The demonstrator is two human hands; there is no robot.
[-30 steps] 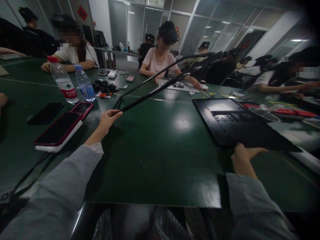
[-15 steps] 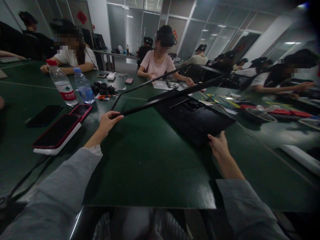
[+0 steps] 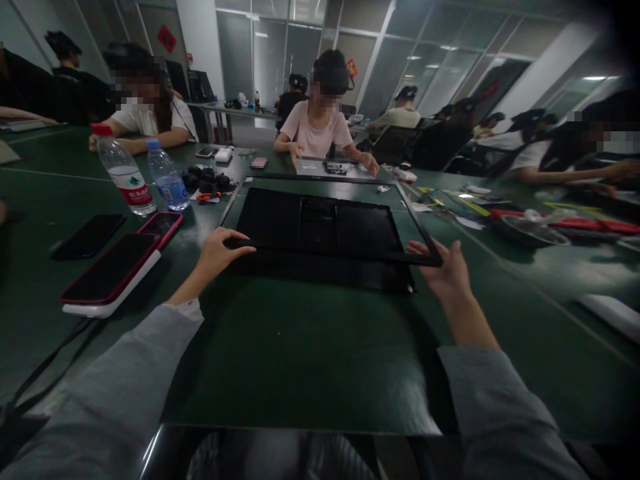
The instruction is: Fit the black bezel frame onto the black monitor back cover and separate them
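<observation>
A thin black rectangular frame (image 3: 330, 179) lies flat over a black monitor back panel (image 3: 320, 230) on the green table (image 3: 310, 347) in front of me. My left hand (image 3: 217, 250) grips the frame's near left corner. My right hand (image 3: 443, 270) holds the near right corner, thumb on top and fingers curled under the edge. Both grey sleeves reach in from the bottom.
Left of the frame lie a red-cased phone on a white block (image 3: 113, 270), another red phone (image 3: 163, 225) and a black phone (image 3: 89, 235), with two water bottles (image 3: 123, 175) behind. People sit around the table's far side. Tools and red parts (image 3: 550, 223) crowd the right.
The frame, held tilted up by my left hand, has come down flat over the panel. My right hand slid the panel left under it, then took the frame's right corner.
</observation>
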